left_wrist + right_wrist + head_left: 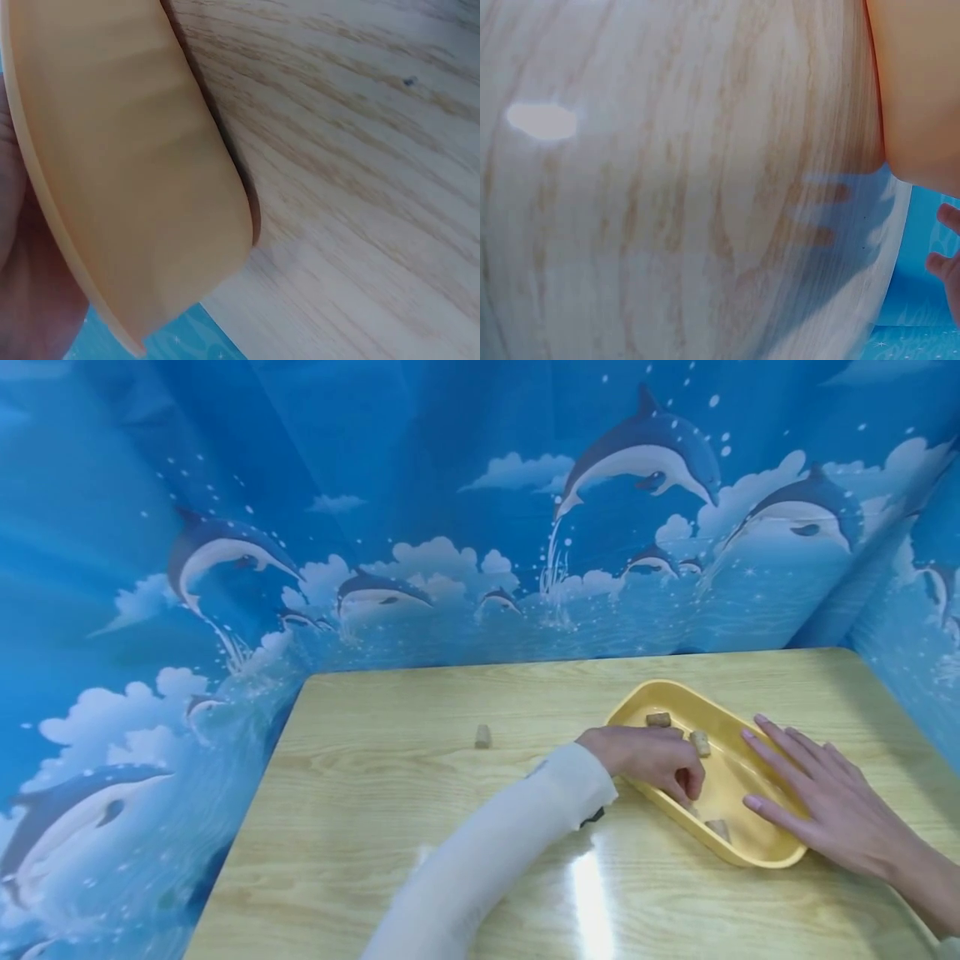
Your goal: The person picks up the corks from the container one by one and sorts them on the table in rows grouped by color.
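Note:
A yellow oblong tray (660, 689) stands on the table with several small tan cork stoppers inside. One darker cork (658, 720) lies near its far end, a lighter cork (700, 743) close by, and another cork (717, 829) by the near wall. My left hand (656, 760) reaches over the near rim, fingers curled downward, pinching a pale cork (692, 811) mostly hidden at the fingertips. My right hand (832, 802) rests at the right side of the tray, fingers spread and straight over its rim. The left wrist view shows the tray's outer wall (142, 165).
A single cork (482, 737) stands on the wooden table (360, 793), left of the tray. Behind the table hangs a blue curtain (420, 460) printed with dolphins. Light glares off the tabletop in front of the tray.

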Demonstrator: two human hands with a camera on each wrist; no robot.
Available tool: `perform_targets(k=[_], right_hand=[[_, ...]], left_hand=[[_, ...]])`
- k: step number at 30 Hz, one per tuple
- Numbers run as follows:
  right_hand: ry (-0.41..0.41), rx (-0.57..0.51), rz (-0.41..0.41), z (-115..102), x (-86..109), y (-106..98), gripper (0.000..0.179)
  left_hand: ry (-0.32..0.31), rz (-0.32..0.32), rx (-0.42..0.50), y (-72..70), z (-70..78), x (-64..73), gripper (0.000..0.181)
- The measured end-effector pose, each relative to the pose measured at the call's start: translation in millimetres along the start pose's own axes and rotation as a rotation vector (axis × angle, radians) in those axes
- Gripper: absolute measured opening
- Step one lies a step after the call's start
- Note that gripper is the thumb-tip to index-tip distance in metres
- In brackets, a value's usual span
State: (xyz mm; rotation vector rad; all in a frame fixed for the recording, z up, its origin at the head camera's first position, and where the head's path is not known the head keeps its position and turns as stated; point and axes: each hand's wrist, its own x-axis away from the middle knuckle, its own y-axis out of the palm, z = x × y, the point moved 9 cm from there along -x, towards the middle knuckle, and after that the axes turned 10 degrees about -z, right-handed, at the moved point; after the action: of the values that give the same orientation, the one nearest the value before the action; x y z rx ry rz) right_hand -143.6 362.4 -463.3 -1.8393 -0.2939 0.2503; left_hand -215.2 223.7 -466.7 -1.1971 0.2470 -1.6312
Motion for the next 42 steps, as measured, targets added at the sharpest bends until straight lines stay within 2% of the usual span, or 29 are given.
perform_targets(k=[5, 12, 18, 22, 28, 35, 42], right_hand=[[-0.004, 0.002, 0.003, 0, -0.7, 0, 0.093], [-0.004, 0.005, 0.008, 1, -1.1, 1, 0.093], [0.002, 0.009, -0.003, 1, -1.9, 1, 0.093], [0.001, 0.011, -0.005, 1, -2.0, 1, 0.093], [-0.009, 0.007, 0.000, 0, -2.0, 1, 0.092], [-0.012, 0.007, 0.003, 0, -1.8, 1, 0.092], [-0.001, 0.003, -0.004, 0, -1.3, 1, 0.093]], left_hand=[[-0.034, -0.026, 0.021, 1.2, 0.0, 0.2, 0.011], [-0.085, -0.031, 0.030, 1.4, -4.3, -1.5, 0.012], [-0.086, 0.015, 0.024, -2.6, -8.9, -1.2, 0.012], [-0.105, 0.035, 0.023, -3.4, -12.0, -1.6, 0.021], [-0.129, 0.050, -0.042, -2.7, -12.6, 0.4, 0.037], [-0.099, 0.069, -0.107, -1.5, -5.9, 4.3, 0.026], [-0.122, 0.098, -0.174, -3.6, -6.2, 4.4, 0.015]])
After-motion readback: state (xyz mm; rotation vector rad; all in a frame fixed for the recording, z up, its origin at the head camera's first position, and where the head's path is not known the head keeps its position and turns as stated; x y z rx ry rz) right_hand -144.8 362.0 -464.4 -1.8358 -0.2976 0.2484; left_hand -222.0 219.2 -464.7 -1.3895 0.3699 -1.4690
